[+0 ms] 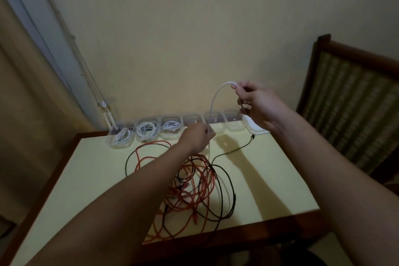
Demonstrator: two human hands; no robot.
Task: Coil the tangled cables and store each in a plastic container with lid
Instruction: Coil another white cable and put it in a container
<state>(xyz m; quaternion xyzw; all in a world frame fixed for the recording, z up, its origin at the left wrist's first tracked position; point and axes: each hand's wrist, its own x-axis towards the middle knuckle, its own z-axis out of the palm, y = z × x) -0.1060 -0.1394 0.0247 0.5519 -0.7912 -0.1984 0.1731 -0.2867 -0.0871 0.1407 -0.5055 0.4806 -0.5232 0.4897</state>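
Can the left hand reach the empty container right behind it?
Probably yes: the left hand sits just in front of that container, nothing between them. But it grips the white cable, so it must let go first.

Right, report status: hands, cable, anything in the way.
Both hands on white cable: right hand pinches it high, left hand grips it lower. Its tail runs into the orange and black tangle. Behind, empty containers open.
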